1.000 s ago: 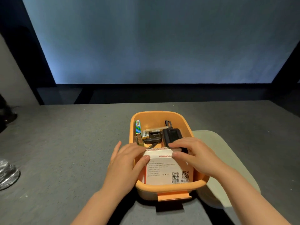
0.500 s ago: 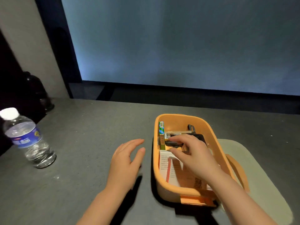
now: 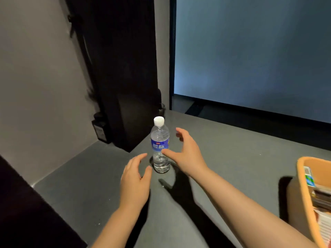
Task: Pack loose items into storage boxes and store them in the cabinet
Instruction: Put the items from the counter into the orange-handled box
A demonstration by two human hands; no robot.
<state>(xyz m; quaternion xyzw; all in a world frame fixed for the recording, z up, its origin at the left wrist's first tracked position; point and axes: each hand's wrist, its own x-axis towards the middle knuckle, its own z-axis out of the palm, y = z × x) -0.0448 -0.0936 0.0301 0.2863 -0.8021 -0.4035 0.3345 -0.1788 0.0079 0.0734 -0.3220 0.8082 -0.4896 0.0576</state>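
Note:
A clear plastic water bottle with a white cap and blue label stands upright on the grey table. My right hand is spread open just right of the bottle, thumb near its label, not clearly gripping it. My left hand hovers open just below and left of the bottle's base. The orange storage box sits at the right edge of view, holding a green-blue pack, a white printed box and other small items.
A lower grey surface lies left of the table, bounded by a grey wall. A dark tall panel stands behind the bottle. A large blue-grey screen fills the back right.
The view swung left. My right hand left the orange box and reached across to the bottle. My left hand also moved toward the bottle.

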